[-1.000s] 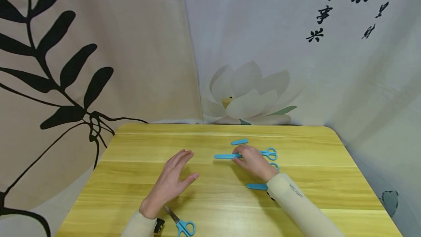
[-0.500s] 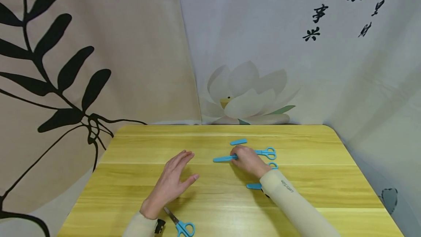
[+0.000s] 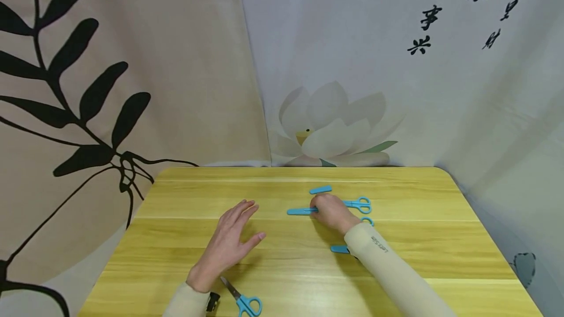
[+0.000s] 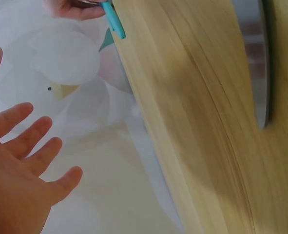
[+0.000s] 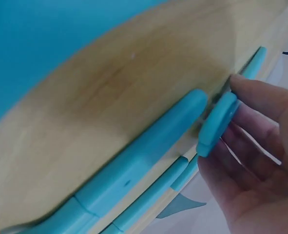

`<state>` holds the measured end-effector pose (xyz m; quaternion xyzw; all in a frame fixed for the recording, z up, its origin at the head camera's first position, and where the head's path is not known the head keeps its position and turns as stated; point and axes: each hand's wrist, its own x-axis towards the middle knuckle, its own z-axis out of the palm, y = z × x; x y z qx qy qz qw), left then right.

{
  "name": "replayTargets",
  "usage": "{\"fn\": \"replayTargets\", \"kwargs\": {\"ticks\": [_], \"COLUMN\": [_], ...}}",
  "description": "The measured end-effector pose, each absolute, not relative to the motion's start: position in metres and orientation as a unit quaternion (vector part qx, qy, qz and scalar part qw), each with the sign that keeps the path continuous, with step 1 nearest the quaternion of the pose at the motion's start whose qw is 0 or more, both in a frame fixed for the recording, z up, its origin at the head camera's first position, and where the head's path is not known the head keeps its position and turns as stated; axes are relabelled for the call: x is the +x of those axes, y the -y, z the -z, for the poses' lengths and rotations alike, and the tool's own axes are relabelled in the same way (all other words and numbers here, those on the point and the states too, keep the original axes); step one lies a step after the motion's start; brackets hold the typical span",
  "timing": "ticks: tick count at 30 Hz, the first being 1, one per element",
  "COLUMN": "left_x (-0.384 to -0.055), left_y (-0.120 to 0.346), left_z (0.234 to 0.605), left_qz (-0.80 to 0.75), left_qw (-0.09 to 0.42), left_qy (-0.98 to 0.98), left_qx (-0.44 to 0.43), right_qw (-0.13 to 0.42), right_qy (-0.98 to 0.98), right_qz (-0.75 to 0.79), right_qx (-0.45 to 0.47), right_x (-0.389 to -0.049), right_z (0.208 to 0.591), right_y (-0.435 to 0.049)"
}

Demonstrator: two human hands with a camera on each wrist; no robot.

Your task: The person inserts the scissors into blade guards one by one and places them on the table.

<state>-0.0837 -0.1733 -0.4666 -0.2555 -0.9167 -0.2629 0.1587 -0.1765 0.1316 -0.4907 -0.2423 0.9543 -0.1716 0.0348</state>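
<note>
My right hand point(image 3: 331, 209) pinches blue scissors point(image 5: 218, 124) by their handle area, as the right wrist view shows. Their blue sheath point(image 3: 301, 212) points left; fingers hide the middle. Just right of that hand lie more blue scissors point(image 3: 359, 204), with a blue ring handle point(image 3: 367, 220) in front of them. A short blue cap point(image 3: 320, 190) rests behind. Nearer me, my sleeve partly covers sheathed blue scissors point(image 3: 339, 249). My left hand point(image 3: 226, 246) is held above the table, fingers extended, holding nothing. Below it lie unsheathed scissors point(image 3: 246, 305) with a metal blade point(image 4: 257, 63).
The wooden table point(image 3: 176, 194) has its far edge near a printed curtain point(image 3: 198, 87). A blurred blue area point(image 5: 46, 48) fills the upper left of the right wrist view, close to the lens.
My right hand has shifted slightly, and the left end of the sheath has dipped slightly. My left hand and the unsheathed scissors stay nearly where they were.
</note>
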Motion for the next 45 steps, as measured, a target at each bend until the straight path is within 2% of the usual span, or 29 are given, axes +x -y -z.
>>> {"fn": "replayTargets", "kwargs": {"ticks": [12, 17, 20, 29, 35, 45], "left_x": [-0.085, -0.087, -0.091, -0.107, -0.123, -0.152], "left_y": [0.176, 0.176, 0.175, 0.16, 0.142, 0.115], "left_z": [0.467, 0.469, 0.468, 0.46, 0.457, 0.458], "left_qz": [0.266, 0.264, 0.263, 0.266, 0.256, 0.253], "left_qw": [0.153, 0.162, 0.158, 0.107, 0.079, 0.043], "left_qy": [0.918, 0.916, 0.916, 0.92, 0.922, 0.917], "left_qx": [-0.251, -0.255, -0.259, -0.266, -0.278, -0.304], "right_qw": [0.038, 0.038, 0.019, -0.014, -0.017, -0.054], "right_qy": [-0.952, -0.951, -0.948, -0.939, -0.94, -0.944], "right_qz": [0.174, 0.217, 0.254, 0.309, 0.31, 0.303], "right_qx": [-0.249, -0.217, -0.189, -0.153, -0.138, -0.123], "right_x": [-0.176, -0.171, -0.166, -0.144, -0.125, -0.098], "right_z": [0.487, 0.476, 0.468, 0.453, 0.455, 0.464], "right_y": [-0.131, -0.142, -0.154, -0.189, -0.205, -0.228]}}
